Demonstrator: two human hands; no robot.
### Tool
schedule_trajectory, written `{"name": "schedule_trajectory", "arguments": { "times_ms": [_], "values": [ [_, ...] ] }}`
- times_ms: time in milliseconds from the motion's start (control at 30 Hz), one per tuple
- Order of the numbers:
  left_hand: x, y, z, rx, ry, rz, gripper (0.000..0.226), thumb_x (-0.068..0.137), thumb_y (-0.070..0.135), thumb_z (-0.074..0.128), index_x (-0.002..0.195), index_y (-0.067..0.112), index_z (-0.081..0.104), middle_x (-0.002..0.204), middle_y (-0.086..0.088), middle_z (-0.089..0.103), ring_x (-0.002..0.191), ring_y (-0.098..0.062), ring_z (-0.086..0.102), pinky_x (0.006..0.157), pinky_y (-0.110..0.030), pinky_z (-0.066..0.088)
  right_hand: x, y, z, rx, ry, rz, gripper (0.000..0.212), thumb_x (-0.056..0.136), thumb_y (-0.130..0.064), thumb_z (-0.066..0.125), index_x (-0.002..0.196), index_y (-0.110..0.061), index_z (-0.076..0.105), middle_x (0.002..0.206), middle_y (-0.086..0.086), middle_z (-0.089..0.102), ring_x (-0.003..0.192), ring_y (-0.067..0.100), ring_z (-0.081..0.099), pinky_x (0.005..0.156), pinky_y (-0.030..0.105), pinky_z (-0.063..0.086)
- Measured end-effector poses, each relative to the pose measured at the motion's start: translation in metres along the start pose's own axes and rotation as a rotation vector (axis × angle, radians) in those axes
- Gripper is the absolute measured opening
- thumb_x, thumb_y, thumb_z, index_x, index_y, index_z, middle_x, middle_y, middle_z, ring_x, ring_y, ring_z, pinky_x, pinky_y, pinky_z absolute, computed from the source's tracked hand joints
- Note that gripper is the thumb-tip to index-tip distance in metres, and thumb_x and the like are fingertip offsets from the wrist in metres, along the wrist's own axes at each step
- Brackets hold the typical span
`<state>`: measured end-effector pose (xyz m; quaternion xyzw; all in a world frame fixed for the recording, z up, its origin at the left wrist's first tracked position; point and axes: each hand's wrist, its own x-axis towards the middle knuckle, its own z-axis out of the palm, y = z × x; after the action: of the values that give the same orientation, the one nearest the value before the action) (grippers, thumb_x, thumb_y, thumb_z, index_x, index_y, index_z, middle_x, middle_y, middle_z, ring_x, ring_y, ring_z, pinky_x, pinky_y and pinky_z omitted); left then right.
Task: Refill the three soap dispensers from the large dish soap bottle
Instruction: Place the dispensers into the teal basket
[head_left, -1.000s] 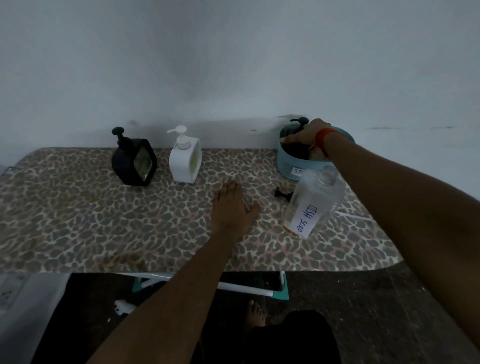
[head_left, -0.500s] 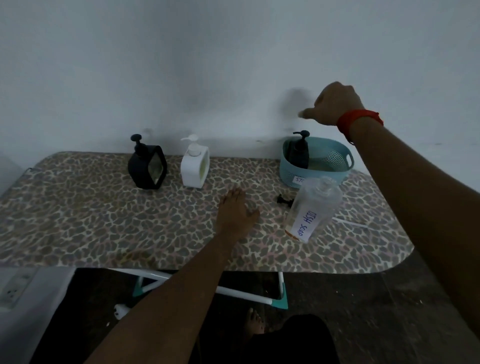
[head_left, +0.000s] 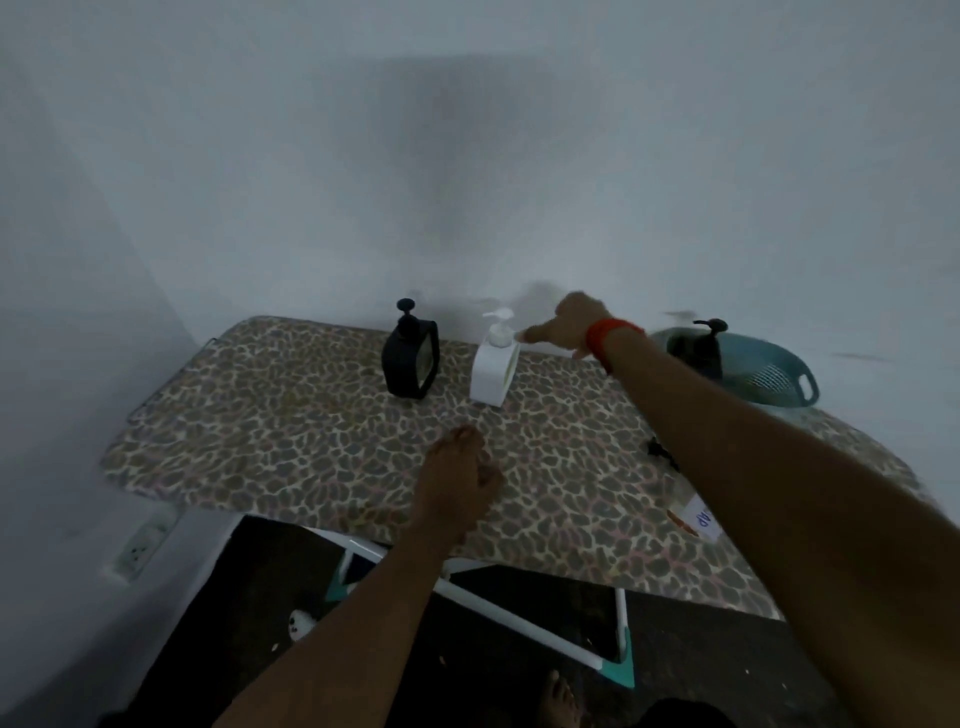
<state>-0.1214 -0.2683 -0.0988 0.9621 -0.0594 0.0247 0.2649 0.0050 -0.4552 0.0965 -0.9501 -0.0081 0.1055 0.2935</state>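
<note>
A black soap dispenser (head_left: 410, 358) and a white soap dispenser (head_left: 493, 364) stand side by side at the back of the leopard-print table (head_left: 291, 426). A third, dark dispenser (head_left: 704, 345) sits inside a teal basket (head_left: 779, 379) at the back right. My right hand (head_left: 569, 327), empty with a finger extended, reaches to the white dispenser's pump and is at or just touching it. My left hand (head_left: 457, 478) rests flat on the table near the front edge. The large dish soap bottle (head_left: 698, 519) is mostly hidden behind my right forearm; only its label corner shows.
A small black cap or pump part (head_left: 660, 449) lies on the table by my right forearm. A wall runs behind and to the left, with a socket (head_left: 137, 551) low down. White and teal table legs (head_left: 597, 654) and my foot (head_left: 558, 699) are below.
My right hand left the basket, rose, then swung left and down to the white dispenser's pump. The view shifted so the table sits further right. My left hand stayed on the table.
</note>
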Motion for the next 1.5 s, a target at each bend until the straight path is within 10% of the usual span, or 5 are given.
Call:
{"name": "schedule_trajectory", "arguments": {
  "times_ms": [233, 700, 1100, 1500],
  "values": [
    [0.006, -0.008, 0.011, 0.016, 0.027, 0.01, 0.07, 0.099, 0.054, 0.047, 0.155, 0.013, 0.035, 0.164, -0.003, 0.03, 0.153, -0.019, 0.021, 0.127, -0.039, 0.014, 0.022, -0.009, 0.102, 0.281, 0.09, -0.003, 0.039, 0.082, -0.044, 0.078, 0.105, -0.015, 0.066, 0.102, 0.011, 0.071, 0.081, 0.021, 0.066, 0.052, 0.021, 0.04],
    [0.007, -0.008, 0.012, 0.033, 0.032, 0.006, 0.071, 0.1, 0.05, 0.047, 0.157, 0.01, 0.03, 0.164, -0.006, 0.029, 0.153, -0.021, 0.022, 0.127, -0.039, 0.012, 0.026, -0.027, 0.108, 0.255, 0.239, 0.136, 0.055, 0.086, -0.046, 0.067, 0.12, -0.002, 0.065, 0.119, 0.016, 0.068, 0.105, 0.031, 0.065, 0.078, 0.033, 0.052],
    [0.046, 0.098, 0.028, -0.091, -0.068, -0.056, 0.075, 0.099, 0.042, 0.053, 0.158, 0.007, 0.022, 0.166, -0.012, 0.022, 0.153, -0.027, 0.019, 0.126, -0.042, 0.015, -0.031, -0.007, -0.094, 0.362, 0.394, 0.081, 0.039, 0.073, -0.041, 0.073, 0.1, -0.015, 0.063, 0.096, 0.006, 0.07, 0.077, 0.023, 0.072, 0.056, 0.04, 0.063],
    [0.052, 0.155, 0.086, -0.034, -0.097, 0.086, 0.054, 0.103, 0.021, 0.044, 0.153, 0.002, 0.036, 0.16, -0.016, 0.035, 0.15, -0.027, 0.028, 0.123, -0.039, 0.023, -0.05, 0.156, -0.171, 0.291, 0.452, 0.347, 0.057, 0.079, -0.036, 0.078, 0.124, -0.005, 0.061, 0.115, 0.015, 0.068, 0.091, 0.031, 0.071, 0.072, 0.043, 0.063]
  ]
}}
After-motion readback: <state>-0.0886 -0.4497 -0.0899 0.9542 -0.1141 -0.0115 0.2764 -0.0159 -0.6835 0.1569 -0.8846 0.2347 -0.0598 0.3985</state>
